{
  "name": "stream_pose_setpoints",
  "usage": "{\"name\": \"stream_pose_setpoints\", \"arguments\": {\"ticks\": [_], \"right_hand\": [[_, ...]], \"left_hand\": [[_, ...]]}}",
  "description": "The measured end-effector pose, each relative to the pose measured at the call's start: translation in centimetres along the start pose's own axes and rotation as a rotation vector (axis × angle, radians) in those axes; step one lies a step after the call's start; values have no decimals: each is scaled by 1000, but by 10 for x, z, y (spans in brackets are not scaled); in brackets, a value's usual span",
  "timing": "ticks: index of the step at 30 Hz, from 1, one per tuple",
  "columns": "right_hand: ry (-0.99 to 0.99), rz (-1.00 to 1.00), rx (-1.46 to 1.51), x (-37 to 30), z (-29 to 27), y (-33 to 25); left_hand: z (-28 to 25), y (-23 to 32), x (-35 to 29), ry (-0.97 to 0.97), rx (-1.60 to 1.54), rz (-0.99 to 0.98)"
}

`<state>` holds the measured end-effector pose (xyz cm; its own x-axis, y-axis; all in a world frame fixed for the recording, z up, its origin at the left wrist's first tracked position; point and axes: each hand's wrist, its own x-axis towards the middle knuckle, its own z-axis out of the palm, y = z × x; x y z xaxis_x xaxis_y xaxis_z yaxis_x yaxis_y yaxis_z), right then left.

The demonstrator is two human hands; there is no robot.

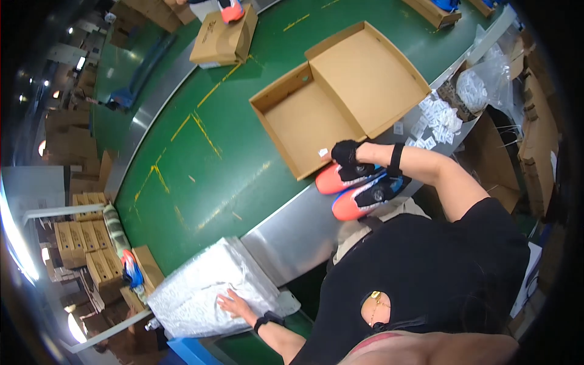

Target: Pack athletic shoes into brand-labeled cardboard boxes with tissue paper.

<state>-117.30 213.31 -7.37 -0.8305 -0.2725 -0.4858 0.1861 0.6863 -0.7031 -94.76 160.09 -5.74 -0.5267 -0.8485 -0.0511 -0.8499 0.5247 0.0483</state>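
My left hand (pixel 236 306) lies with fingers spread on a stack of thin, crinkled white sheets (pixel 207 280). My right hand (pixel 347 154), in a black fingerless covering, reaches to the near edge of an open brown cardboard box (pixel 304 118). At its fingertips is a small white packet (pixel 323 152), held over the box's near corner. Just under that hand and forearm sits a pair of coral-and-blue sports shoes (pixel 359 199), on the metal edge against my body. The box's lid is folded back to the right, and its bottom looks bare.
Small white packets (pixel 435 118) are heaped on the metal edge at the right, beside clear plastic bags (pixel 480 85). A closed shoe box (pixel 225 36) stands farther along the green belt (pixel 201 176), with another coral shoe (pixel 232 11) above it. Stacked shoe boxes (pixel 82 243) stand at the left.
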Motion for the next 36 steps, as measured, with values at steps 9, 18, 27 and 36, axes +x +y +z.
{"name": "stream_pose_setpoints", "arguments": {"ticks": [9,18,27,36], "right_hand": [[-148,-220,-200,-6,16,7],[-7,-694,-427,-16,29,-17],[-70,-588,683,19,-27,-32],[1509,82,939,35,-202,138]], "left_hand": [[15,-124,92,173,-37,-8],[-180,188,-108,45,-1331,524],[-145,434,-269,-1053,-1630,757],[-36,422,-215,155,-238,1348]]}}
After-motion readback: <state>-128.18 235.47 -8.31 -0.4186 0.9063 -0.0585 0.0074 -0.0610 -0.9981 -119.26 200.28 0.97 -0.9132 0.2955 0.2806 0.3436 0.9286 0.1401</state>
